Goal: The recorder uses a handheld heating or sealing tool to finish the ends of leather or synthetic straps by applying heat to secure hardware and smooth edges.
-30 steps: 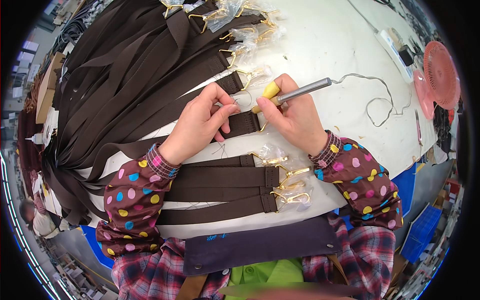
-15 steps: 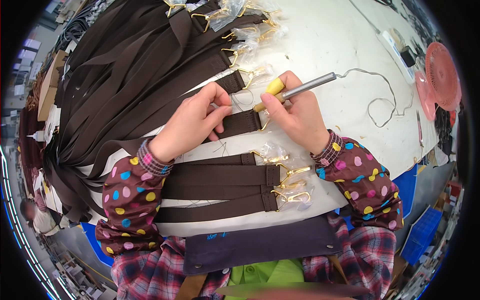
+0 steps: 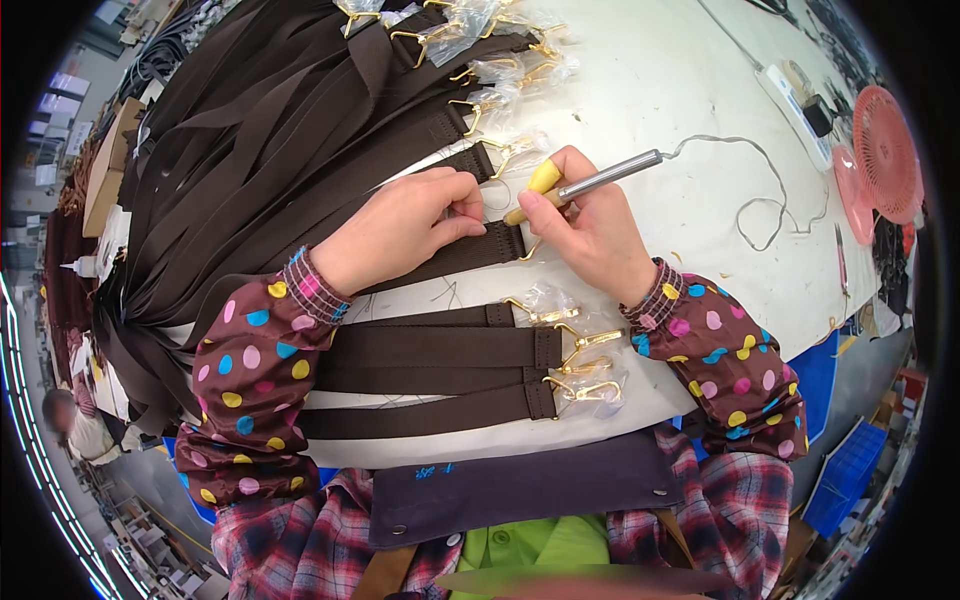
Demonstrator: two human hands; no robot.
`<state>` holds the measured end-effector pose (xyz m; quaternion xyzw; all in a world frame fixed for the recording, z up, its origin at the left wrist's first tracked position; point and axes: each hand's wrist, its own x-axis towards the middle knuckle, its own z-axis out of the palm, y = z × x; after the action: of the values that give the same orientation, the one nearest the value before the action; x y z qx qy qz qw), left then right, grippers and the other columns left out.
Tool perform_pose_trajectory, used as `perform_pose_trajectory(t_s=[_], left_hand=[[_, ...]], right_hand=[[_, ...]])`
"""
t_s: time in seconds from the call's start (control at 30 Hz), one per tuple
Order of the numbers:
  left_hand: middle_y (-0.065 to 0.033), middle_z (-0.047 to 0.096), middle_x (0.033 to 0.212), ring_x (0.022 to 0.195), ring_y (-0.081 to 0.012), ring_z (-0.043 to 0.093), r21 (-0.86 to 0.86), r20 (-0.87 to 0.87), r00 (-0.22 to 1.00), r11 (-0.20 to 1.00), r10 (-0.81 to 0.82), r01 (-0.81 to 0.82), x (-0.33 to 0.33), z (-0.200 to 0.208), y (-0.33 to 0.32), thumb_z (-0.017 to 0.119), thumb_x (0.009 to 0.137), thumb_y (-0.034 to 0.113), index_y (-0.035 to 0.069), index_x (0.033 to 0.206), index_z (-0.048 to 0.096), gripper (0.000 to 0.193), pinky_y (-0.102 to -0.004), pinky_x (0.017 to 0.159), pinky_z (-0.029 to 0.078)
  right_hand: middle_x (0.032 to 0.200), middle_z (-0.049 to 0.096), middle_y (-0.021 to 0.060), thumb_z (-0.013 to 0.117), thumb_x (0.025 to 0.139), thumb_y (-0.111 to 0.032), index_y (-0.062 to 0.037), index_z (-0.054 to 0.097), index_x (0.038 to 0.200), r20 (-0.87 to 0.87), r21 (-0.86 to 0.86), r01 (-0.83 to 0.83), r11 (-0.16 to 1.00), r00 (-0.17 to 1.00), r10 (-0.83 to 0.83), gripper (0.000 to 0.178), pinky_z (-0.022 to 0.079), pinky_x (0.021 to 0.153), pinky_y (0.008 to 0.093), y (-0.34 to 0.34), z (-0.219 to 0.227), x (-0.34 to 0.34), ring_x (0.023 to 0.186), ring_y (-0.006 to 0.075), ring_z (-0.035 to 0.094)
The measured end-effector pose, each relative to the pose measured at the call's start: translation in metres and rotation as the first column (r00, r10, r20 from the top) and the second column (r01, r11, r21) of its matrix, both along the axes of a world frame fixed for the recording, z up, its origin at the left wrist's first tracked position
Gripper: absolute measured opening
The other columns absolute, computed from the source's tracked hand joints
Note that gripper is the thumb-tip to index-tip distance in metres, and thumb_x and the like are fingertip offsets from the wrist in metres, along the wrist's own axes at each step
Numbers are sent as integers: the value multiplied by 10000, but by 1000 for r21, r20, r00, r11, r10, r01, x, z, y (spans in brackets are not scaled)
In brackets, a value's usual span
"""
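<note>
A dark brown webbing strap (image 3: 468, 250) lies across the table with its stitched end between my hands. My left hand (image 3: 405, 222) rests over it, thumb and fingers closed together close to that end. A thin dark thread (image 3: 503, 190) loops beside these fingertips; what they pinch is too small to make out. My right hand (image 3: 595, 225) grips a corded pen-like tool (image 3: 612, 175) with a metal barrel, its tan tip close to the strap's end. A yellow finger cover (image 3: 543, 177) sits on the right index finger. A gold metal clasp (image 3: 531, 249) is at the strap's end.
More brown straps (image 3: 250, 150) are heaped at the left, with plastic-wrapped gold clasps (image 3: 515, 150). Several finished-looking straps (image 3: 440, 360) lie nearer me. At the right are a power strip (image 3: 797, 115), a pink fan (image 3: 885, 160) and the tool's loose cord (image 3: 770, 160).
My left hand has moved a little to the right along the strap, its fingertips now closer to the stitched end. My right hand and the tool have shifted only slightly.
</note>
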<state>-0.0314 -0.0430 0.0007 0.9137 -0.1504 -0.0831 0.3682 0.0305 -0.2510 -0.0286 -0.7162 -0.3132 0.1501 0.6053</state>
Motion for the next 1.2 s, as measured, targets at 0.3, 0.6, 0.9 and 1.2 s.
perform_pose_trajectory(t_s=[0.3, 0.6, 0.9, 1.2], left_hand=[[-105, 602, 806, 726, -261, 584, -108, -74, 984, 980, 162, -169, -7, -2, -6, 639, 850, 134, 40, 890, 543, 140, -341, 653, 454], [-97, 601, 809, 736, -258, 586, -108, -64, 984, 979, 164, -171, -8, -1, -7, 631, 855, 141, 43, 891, 542, 137, -334, 660, 455], [-94, 597, 807, 725, -255, 585, -144, -99, 976, 967, 196, -209, -9, -4, -5, 625, 860, 140, 47, 898, 542, 130, -336, 644, 456], [-58, 524, 896, 843, -249, 582, 407, 316, 942, 882, 109, -238, -29, 12, -11, 730, 755, 349, 105, 895, 539, 340, -362, 619, 488]], right_hand=[[597, 532, 32, 633, 866, -178, -43, 492, 888, 70, -41, 11, 999, 997, -8, 196, 370, 459, 260, 1, 3, -1, 487, 102, 491], [594, 524, 44, 636, 863, -179, -42, 477, 890, 109, -67, 16, 998, 994, -9, 212, 376, 461, 279, 0, 3, -1, 488, 128, 499], [605, 543, 49, 631, 867, -168, -40, 476, 897, 114, -81, 7, 997, 993, 3, 203, 387, 470, 278, 2, 3, -1, 495, 133, 513], [724, 574, 13, 592, 903, -137, -38, 475, 909, -80, 76, -5, 997, 997, 11, 153, 421, 558, 211, -3, 7, 1, 622, 54, 527]])
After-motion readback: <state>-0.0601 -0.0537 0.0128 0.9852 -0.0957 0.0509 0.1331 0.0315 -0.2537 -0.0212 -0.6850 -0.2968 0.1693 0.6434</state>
